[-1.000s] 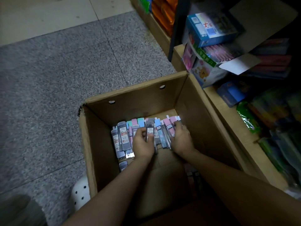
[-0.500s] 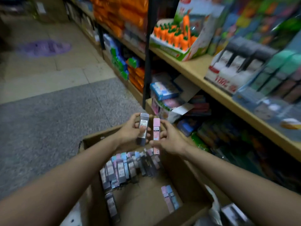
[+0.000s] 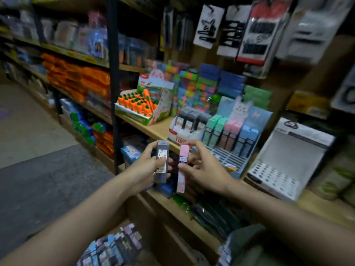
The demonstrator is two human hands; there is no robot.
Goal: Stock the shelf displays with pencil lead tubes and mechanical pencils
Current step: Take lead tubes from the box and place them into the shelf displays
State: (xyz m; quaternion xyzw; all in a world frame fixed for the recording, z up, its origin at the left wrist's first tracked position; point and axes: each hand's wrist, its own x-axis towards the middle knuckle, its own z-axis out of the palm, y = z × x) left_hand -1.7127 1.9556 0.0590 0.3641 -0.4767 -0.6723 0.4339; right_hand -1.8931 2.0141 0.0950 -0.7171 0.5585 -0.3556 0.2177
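My left hand (image 3: 146, 166) is gripping the grey lead tube (image 3: 162, 162) upright, and just beside it my right hand (image 3: 203, 169) is pinching the pink lead tube (image 3: 182, 167), also upright, both in front of the shelf (image 3: 153, 129) edge. The tiered display (image 3: 226, 131) is standing up and to the right, with its pink column nearer my right hand, so I judge the pink one is going in first.

Grey lead tube (image 3: 162, 162), pink lead tube (image 3: 182, 167), orange carrot erasers (image 3: 134, 101).
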